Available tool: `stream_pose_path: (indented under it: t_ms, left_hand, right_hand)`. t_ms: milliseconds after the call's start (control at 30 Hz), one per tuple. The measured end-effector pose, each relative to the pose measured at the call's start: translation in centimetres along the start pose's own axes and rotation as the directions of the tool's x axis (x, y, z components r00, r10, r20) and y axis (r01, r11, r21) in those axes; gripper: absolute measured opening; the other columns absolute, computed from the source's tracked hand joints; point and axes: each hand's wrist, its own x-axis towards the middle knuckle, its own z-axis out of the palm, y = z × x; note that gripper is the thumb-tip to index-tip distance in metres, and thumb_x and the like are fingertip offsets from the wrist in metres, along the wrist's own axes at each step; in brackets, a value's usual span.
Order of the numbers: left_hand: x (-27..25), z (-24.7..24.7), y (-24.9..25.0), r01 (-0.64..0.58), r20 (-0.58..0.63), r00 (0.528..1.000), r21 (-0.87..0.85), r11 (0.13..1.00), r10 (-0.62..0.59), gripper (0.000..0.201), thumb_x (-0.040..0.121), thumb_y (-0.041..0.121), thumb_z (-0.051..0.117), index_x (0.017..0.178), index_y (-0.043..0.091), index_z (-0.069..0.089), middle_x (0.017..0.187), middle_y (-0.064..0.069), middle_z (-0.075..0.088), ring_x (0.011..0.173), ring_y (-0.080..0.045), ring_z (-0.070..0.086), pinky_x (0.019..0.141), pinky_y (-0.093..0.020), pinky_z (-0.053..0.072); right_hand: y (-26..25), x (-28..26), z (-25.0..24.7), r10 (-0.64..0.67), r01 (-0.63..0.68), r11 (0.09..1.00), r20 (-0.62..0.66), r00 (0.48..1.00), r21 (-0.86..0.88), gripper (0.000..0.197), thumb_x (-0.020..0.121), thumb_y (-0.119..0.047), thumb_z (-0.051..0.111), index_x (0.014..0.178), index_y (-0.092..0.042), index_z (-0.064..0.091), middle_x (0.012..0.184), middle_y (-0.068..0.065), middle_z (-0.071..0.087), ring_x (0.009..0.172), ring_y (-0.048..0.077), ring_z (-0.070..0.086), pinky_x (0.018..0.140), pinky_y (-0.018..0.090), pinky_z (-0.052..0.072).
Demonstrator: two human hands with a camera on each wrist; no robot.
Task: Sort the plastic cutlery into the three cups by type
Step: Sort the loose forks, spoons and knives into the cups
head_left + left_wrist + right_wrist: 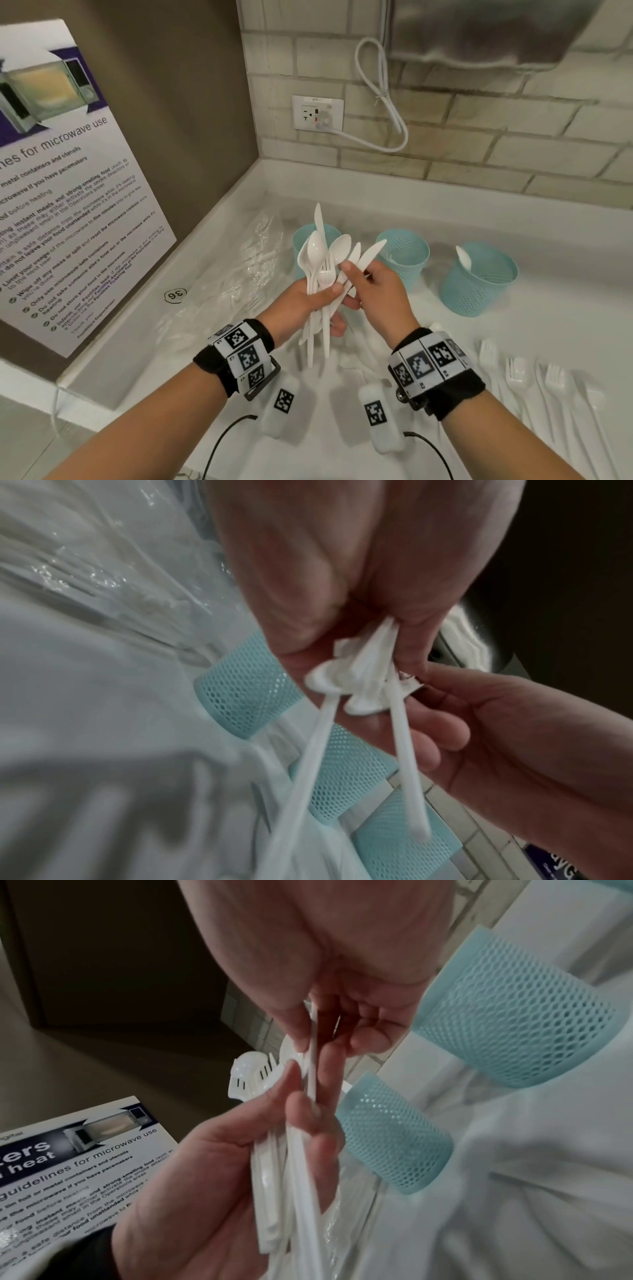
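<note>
My left hand [322, 299] grips a mixed bundle of white plastic cutlery [320, 260], spoons, forks and knives fanned upward. My right hand [354, 279] pinches a knife [370, 253] at the bundle's right side; in the right wrist view its thumb and fingers [301, 1031] close on a thin white handle [312, 1069]. Three teal mesh cups stand behind: the left cup [301, 240] partly hidden by the bundle, the middle cup [407, 257], and the right cup [479, 281] with one spoon [464, 257] in it.
Several white forks [534, 387] lie on the white counter [513, 342] at the right front. A crumpled clear plastic bag [246, 263] lies left of the cups. A microwave poster [61, 192] leans on the left wall. A socket with a white cable [380, 99] is on the tiled back wall.
</note>
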Motion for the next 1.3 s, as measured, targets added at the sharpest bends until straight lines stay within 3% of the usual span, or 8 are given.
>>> stream_pose_path:
  t_ms: [100, 267, 500, 667, 800, 867, 1000, 1300]
  left_hand:
    - [0.2, -0.8, -0.2, 0.012, -0.034, 0.999, -0.045, 0.999, -0.014, 0.028, 0.098, 0.024, 0.048, 0.114, 0.007, 0.063, 0.102, -0.017, 0.072, 0.07, -0.027, 0.07, 0.065, -0.039, 0.06]
    - [0.6, -3.1, -0.3, -0.023, -0.181, 0.983, -0.035, 0.999, 0.017, 0.025, 0.096, 0.022, 0.05, 0.113, 0.008, 0.061, 0.106, -0.016, 0.071, 0.088, -0.031, 0.069, 0.071, -0.043, 0.06]
    - [1.1, -5.4, 1.0, -0.103, -0.26, 0.96, 0.014, 0.995, 0.103, 0.02, 0.1, 0.017, 0.045, 0.113, 0.018, 0.059, 0.066, 0.001, 0.042, 0.045, -0.005, 0.032, 0.043, -0.017, 0.035]
    - [1.3, -5.2, 2.0, -0.106, -0.198, 0.975, -0.027, 0.994, 0.098, 0.015, 0.099, 0.023, 0.047, 0.107, 0.021, 0.059, 0.064, 0.004, 0.04, 0.048, -0.005, 0.027, 0.041, -0.015, 0.023]
    - [1.3, -5.1, 2.2, -0.103, -0.182, 0.979, -0.068, 0.992, 0.089, 0.01, 0.097, 0.023, 0.05, 0.102, 0.021, 0.058, 0.063, 0.005, 0.041, 0.047, -0.005, 0.028, 0.039, -0.014, 0.025]
    - [1.4, -5.0, 2.3, -0.097, -0.173, 0.982, -0.092, 0.991, 0.08, 0.004, 0.097, 0.021, 0.052, 0.098, 0.018, 0.054, 0.064, 0.005, 0.039, 0.047, -0.005, 0.027, 0.038, -0.014, 0.025]
    - [1.9, -4.7, 2.5, -0.091, -0.168, 0.984, -0.149, 0.985, 0.065, 0.008, 0.094, 0.013, 0.041, 0.086, 0.015, 0.039, 0.066, 0.003, 0.033, 0.046, -0.006, 0.023, 0.037, -0.014, 0.021]
    - [2.4, -3.3, 2.5, -0.106, -0.084, 0.992, -0.189, 0.976, 0.091, 0.04, 0.093, 0.054, 0.039, 0.101, 0.017, 0.053, 0.07, 0.002, 0.042, 0.049, -0.007, 0.026, 0.039, -0.015, 0.023]
  right_hand:
    - [0.1, 0.8, 0.0, -0.035, 0.032, 0.988, -0.016, 0.999, -0.15, 0.016, 0.098, -0.02, 0.048, 0.096, -0.007, 0.057, 0.073, -0.004, 0.058, 0.058, 0.0, 0.057, 0.059, 0.016, 0.043]
    - [-0.4, 3.6, -0.8, -0.11, 0.08, 0.973, -0.131, 0.985, -0.217, 0.014, 0.099, -0.027, 0.043, 0.095, -0.015, 0.05, 0.073, -0.003, 0.051, 0.066, 0.019, 0.049, 0.067, 0.037, 0.043]
    - [-6.5, 7.4, 0.2, -0.341, 0.299, 0.924, -0.159, 0.927, -0.239, 0.006, 0.099, -0.026, 0.043, 0.099, -0.02, 0.044, 0.075, -0.006, 0.053, 0.067, 0.018, 0.059, 0.059, 0.025, 0.055]
    - [-3.3, 9.3, 2.1, -0.158, 0.126, 0.918, -0.056, 0.986, -0.376, 0.008, 0.098, -0.027, 0.043, 0.099, -0.02, 0.045, 0.089, 0.006, 0.06, 0.089, 0.036, 0.065, 0.084, 0.053, 0.052]
    - [-2.4, 8.9, 1.9, -0.079, 0.053, 0.9, -0.043, 0.996, -0.433, 0.03, 0.097, -0.031, 0.048, 0.122, -0.016, 0.054, 0.109, 0.007, 0.06, 0.11, 0.029, 0.055, 0.101, 0.035, 0.039]
    - [-2.9, 8.1, 1.7, -0.177, 0.098, 0.845, -0.102, 0.979, -0.525, 0.036, 0.095, -0.035, 0.049, 0.128, -0.02, 0.053, 0.117, 0.002, 0.053, 0.118, 0.023, 0.04, 0.096, 0.025, 0.026]
    - [-4.1, 5.5, 2.5, -0.225, 0.176, 0.889, -0.07, 0.972, -0.422, 0.023, 0.093, -0.038, 0.053, 0.095, -0.02, 0.067, 0.087, -0.015, 0.044, 0.102, 0.015, 0.038, 0.086, 0.022, 0.028]
    - [-3.1, 3.7, 2.8, -0.071, 0.07, 0.991, -0.002, 0.997, -0.114, 0.011, 0.085, -0.035, 0.067, 0.078, -0.027, 0.064, 0.088, -0.003, 0.063, 0.09, 0.011, 0.058, 0.085, 0.029, 0.043]
